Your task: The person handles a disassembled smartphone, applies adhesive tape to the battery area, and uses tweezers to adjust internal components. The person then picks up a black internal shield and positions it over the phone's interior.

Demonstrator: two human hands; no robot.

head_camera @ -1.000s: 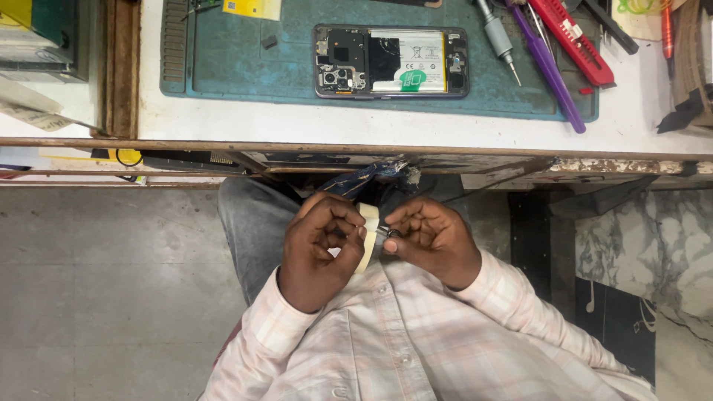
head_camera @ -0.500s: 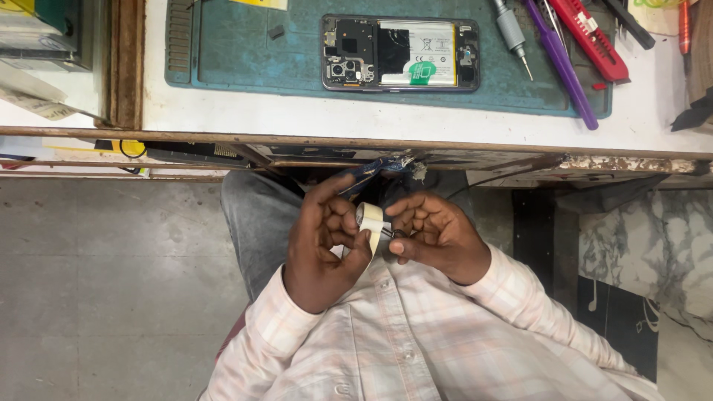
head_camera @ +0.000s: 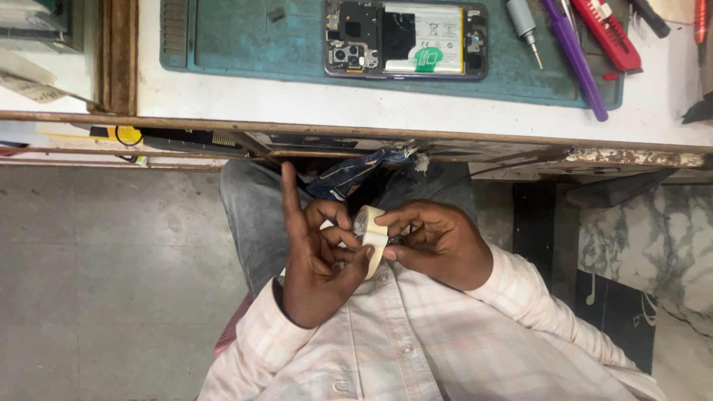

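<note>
1. I am holding a small roll of pale tape (head_camera: 371,236) above my lap, below the bench edge (head_camera: 416,137); it looks light and stiff, best gripped by its rim.
2. My left hand (head_camera: 316,260) is clamping it, index finger raised.
3. My right hand (head_camera: 438,243) is pinching its edge.

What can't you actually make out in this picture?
- Head view: the roll of tape is half covered by the left hand and right hand.
- A small dark item beside the right hand's fingertips is too small to identify.
- The red tool is cut off by the top edge.
</note>
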